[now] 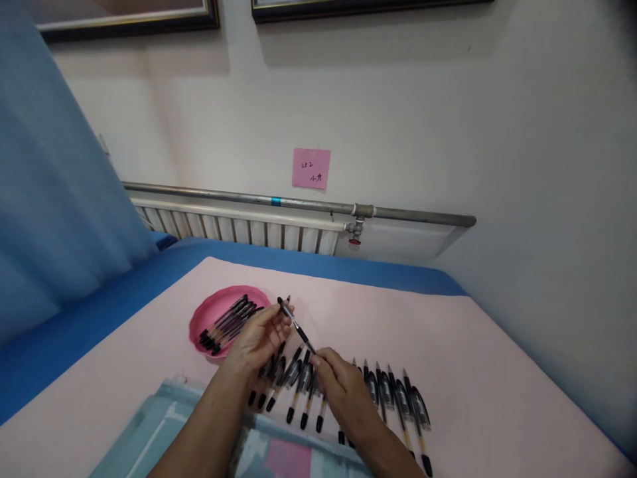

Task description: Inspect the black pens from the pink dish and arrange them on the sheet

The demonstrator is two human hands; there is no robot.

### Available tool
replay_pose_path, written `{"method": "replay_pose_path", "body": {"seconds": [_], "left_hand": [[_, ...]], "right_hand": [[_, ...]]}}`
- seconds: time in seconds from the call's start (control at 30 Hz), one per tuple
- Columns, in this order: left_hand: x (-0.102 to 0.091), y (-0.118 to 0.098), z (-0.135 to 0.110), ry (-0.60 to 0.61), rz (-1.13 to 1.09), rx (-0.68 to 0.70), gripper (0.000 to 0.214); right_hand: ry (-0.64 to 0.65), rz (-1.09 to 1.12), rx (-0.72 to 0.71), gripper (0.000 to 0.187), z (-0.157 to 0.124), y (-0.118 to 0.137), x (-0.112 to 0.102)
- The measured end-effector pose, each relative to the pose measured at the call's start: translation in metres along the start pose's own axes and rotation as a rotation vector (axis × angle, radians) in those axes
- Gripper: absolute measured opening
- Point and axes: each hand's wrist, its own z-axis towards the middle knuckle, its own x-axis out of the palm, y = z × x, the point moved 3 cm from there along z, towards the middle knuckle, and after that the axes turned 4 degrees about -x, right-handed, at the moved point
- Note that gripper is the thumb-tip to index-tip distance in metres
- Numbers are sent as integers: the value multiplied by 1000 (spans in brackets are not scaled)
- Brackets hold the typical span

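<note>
Checking hands: what've we got?

L hand [263, 335]: narrow pinch on a clear cap [286, 309] w/ black end. R hand [346, 392]: closed round the pen [304, 338], behind its black grip, tip up-left.

Is tip inside the cap?

Can't tell; it's at or just by the mouth, too small to call. Both parts are in the air above the pink mat [497, 358].

How do we do this well?

IMO we line up axes 1st, then push straight along the barrel, no tilt, else tip may catch the rim. We want L fingers on cap sides, clear of the mouth. Light force.

Watch-outs?

Row of pens [421, 441] w/ loose caps [421, 407] lies on both sides of R hand; a low wrist could knock 'em. More pens [233, 324] sit in the pink tray [219, 305], just beside L hand, so we mind that too.
</note>
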Motion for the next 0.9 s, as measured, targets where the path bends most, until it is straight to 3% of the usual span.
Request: {"method": "replay_pose_path", "body": {"seconds": [0.57,0.9], "left_hand": [[4,15,-3,-71,266,143,23],[13,32,-9,-157,383,72,23]], "right_hand": [[-53,-90,-29,29,2,-1,1],[-47,-237,-85,25,-1,-7,4]]}}
